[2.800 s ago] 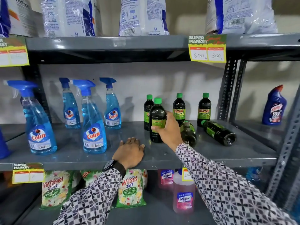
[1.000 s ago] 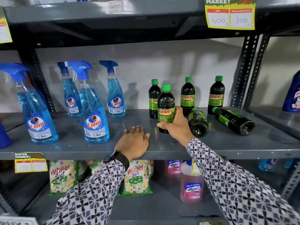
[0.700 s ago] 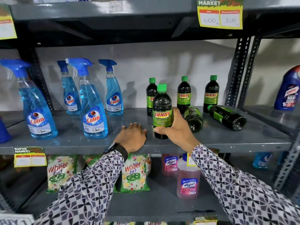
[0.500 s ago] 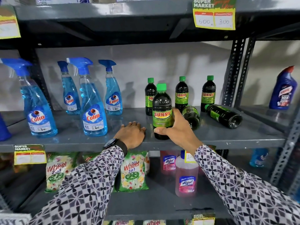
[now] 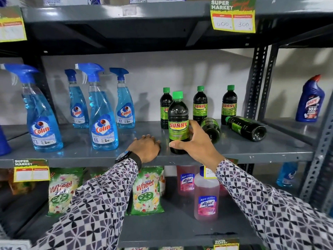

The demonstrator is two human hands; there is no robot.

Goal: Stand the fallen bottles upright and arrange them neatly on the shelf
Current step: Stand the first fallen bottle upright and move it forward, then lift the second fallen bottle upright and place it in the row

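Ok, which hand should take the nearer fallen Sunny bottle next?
Right. The right hand sits beside the nearer fallen bottle, though it must release the upright bottle. The left hand rests farther off.

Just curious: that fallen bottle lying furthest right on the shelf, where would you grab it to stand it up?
Probably around the labelled body of the fallen bottle, from above and the front: it lies on its side, base toward the shelf edge, cap toward the back.
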